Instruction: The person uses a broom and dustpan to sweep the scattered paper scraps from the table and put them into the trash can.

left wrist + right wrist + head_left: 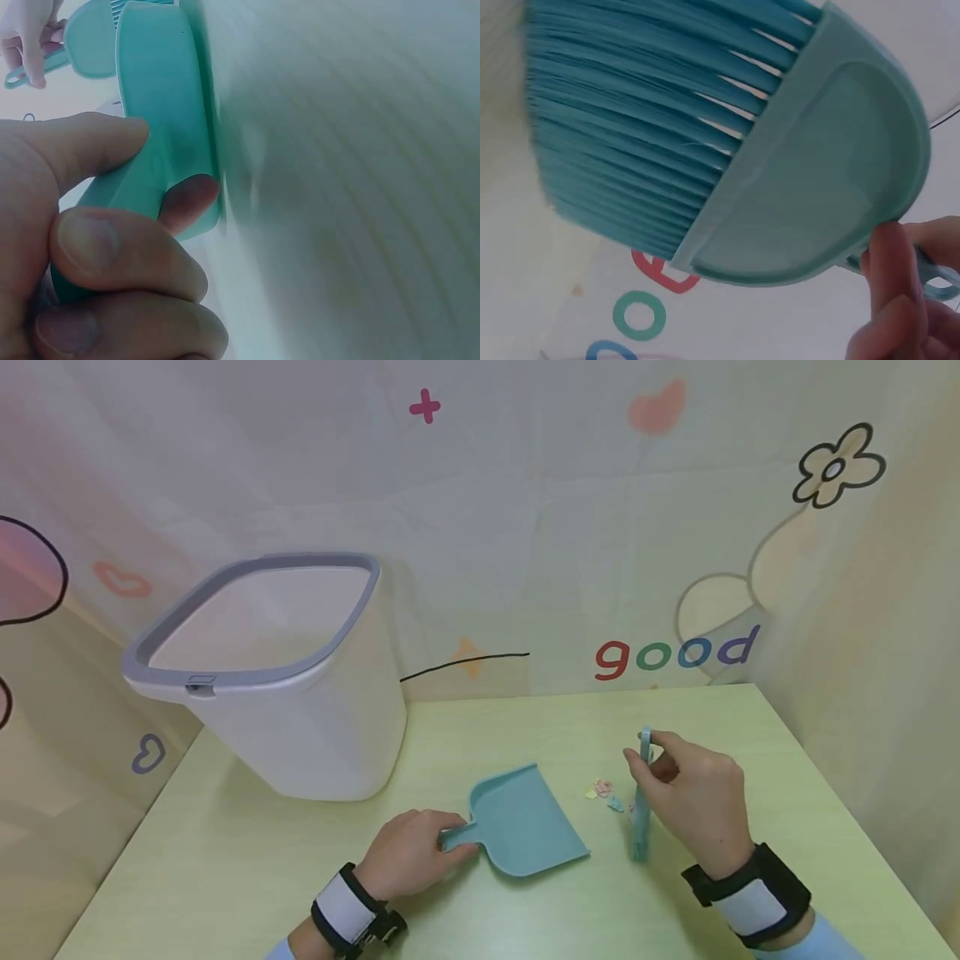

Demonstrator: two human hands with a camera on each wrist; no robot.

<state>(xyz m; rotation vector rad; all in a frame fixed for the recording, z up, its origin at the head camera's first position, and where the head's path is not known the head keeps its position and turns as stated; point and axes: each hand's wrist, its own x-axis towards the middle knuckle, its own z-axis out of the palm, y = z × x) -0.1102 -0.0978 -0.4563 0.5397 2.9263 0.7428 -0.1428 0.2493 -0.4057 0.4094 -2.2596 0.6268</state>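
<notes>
In the left wrist view the desk (352, 187) beside the dustpan (161, 127) is smeared by motion blur, so nothing on its surface can be made out. The left hand (90, 247) is cut by the left and bottom edges and covers most of the dustpan's handle. In the right wrist view the brush (727, 142) runs off the top and left edges. Beside the dustpan in the head view, the scraps (604, 793) are too small to identify.

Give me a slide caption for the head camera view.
Left hand grips a teal dustpan; right hand holds a brush beside paper scraps.
</notes>
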